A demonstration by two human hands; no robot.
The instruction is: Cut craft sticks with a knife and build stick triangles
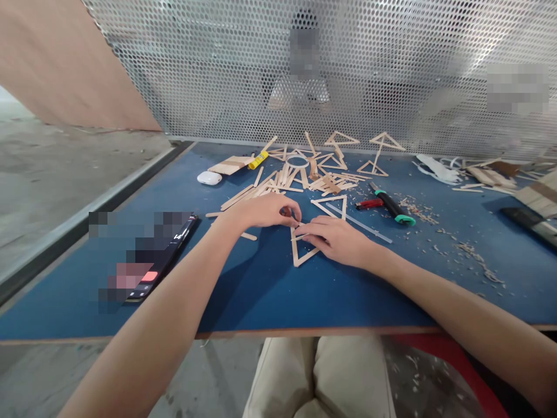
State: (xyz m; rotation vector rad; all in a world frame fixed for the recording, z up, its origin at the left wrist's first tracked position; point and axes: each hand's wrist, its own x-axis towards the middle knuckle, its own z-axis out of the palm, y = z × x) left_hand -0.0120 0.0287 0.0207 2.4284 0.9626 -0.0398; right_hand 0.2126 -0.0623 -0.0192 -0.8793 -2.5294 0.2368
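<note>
A: Where is free room on the counter [270, 302]?

B: The near blue part, between the phone [161, 258] and the wood shavings [474, 255], is open.

A: And behind?

B: The pile of craft sticks [287, 180], the cutter [394, 206] and the perforated metal screen [348, 75] block the far side.

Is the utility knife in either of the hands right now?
No, the utility knife lies on the blue table, right of both hands, which rest on a stick triangle.
</note>
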